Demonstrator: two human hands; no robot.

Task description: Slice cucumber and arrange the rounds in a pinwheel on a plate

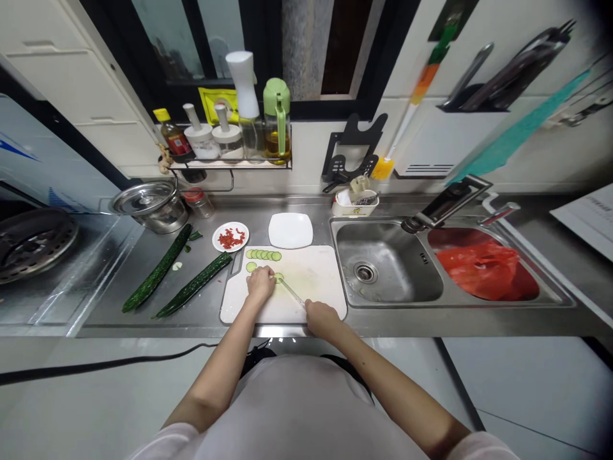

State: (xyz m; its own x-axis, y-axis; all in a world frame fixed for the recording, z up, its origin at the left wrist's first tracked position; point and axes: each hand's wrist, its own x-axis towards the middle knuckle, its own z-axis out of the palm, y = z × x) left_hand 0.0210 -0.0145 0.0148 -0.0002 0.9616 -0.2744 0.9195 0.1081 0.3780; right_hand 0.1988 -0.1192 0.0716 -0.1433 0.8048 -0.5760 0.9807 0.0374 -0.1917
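Note:
My left hand (260, 282) is curled over a short piece of cucumber (278, 277) on the white cutting board (316, 287). My right hand (322, 315) grips a knife (290, 291) whose blade meets the cucumber's cut end. A row of several cucumber slices (263, 255) lies along the board's far edge, with one more slice (251, 267) beside my left hand.
Two whole cucumbers (156, 278) (195, 285) lie on the steel counter to the left. Behind the board are a small plate of chopped red chili (230, 237) and an empty white plate (290, 230). A double sink (387, 268) is on the right, with a red bag (479, 268) in the far basin. A lidded pot (148, 204) stands at the left.

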